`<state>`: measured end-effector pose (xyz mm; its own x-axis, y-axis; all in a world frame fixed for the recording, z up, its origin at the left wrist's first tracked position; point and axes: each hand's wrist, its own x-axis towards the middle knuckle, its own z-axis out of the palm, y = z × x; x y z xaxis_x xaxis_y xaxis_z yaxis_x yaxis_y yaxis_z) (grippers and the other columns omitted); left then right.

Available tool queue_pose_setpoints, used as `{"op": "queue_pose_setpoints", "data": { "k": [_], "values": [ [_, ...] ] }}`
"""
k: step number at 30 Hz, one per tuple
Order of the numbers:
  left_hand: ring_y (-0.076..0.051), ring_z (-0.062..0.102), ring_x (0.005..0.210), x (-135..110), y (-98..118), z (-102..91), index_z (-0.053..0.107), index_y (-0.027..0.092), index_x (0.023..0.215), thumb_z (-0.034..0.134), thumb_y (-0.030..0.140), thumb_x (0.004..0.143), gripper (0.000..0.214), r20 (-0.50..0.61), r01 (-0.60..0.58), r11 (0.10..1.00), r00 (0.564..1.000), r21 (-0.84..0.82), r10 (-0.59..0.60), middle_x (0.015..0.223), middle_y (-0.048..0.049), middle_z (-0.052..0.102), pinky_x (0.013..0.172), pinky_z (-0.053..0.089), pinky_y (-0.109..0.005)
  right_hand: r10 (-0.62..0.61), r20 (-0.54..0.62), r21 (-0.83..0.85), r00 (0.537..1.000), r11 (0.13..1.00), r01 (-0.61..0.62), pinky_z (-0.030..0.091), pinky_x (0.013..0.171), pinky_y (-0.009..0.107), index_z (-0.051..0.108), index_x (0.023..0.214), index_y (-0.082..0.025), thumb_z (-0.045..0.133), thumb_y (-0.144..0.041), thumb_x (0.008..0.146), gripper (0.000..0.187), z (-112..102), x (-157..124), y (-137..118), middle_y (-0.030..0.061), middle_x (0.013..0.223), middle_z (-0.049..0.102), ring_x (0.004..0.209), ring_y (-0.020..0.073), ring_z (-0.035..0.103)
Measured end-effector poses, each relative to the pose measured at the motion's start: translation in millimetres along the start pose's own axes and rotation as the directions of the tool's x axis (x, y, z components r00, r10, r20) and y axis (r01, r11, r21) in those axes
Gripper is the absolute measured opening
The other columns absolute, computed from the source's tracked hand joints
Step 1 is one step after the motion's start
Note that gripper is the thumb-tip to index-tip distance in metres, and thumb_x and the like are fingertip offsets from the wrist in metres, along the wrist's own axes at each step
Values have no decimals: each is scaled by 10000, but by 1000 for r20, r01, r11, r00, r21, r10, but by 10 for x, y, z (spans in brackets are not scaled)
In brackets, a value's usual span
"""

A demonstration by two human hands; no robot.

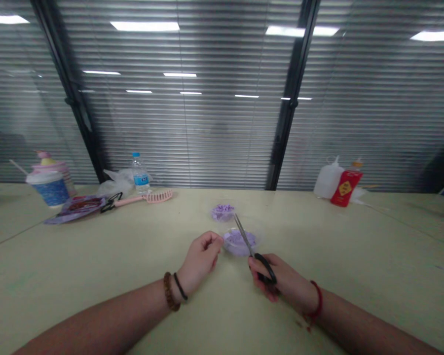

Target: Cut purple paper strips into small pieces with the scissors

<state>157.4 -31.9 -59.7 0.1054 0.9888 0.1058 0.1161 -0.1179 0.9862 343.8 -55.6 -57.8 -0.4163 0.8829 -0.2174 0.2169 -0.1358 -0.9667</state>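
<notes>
Just past my fingertips sits the bowl (240, 242), a clear one with purple bits in it, on a pale table (96, 261). My right hand (281, 278) is clamped on the scissors (248, 237) by their black handles, and the blades look closed and point up and left across the bowl. Can't tell if the steel actually touches the rim. My left hand (202, 261) holds nothing, just loosely curled right beside the bowl on its left, so my hands are apart with the bowl just ahead of the gap. Right behind the bowl is a small dish (222, 212) of the same purple bits. Well left of the bowl are a pink comb (148, 198), a water bottle (140, 173), a purple packet (76, 209) and a blue cup (48, 190). Well right of it are a white squeeze bottle (327, 178) and a red bottle (346, 187).
</notes>
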Motion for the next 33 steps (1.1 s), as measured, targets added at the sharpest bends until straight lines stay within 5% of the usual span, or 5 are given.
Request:
{"op": "queue_pose_setpoints", "data": {
  "k": [7,19,33],
  "values": [
    [-38,245,298,-73,27,89,394,178,614,497,449,755,323,-72,-60,998,996,-27,58,369,105,315,339,199,-161,39,156,-43,987,999,-33,331,282,133,477,527,-104,537,-673,604,577,102,-51,-17,4,438,493,299,50,439],
    [-51,258,347,-91,-35,129,356,183,590,491,440,767,339,-126,-95,995,987,17,96,401,93,315,379,195,-181,-3,206,39,979,999,-5,362,288,135,480,574,-103,509,-714,604,612,135,-41,38,3,453,505,313,61,467],
    [-52,256,383,-138,-74,119,376,176,615,474,415,786,310,-14,-129,989,991,71,130,425,95,304,401,223,-175,22,214,18,977,999,-27,362,296,137,489,559,-100,556,-684,589,589,135,-42,14,9,447,502,320,62,464]
  ]
}}
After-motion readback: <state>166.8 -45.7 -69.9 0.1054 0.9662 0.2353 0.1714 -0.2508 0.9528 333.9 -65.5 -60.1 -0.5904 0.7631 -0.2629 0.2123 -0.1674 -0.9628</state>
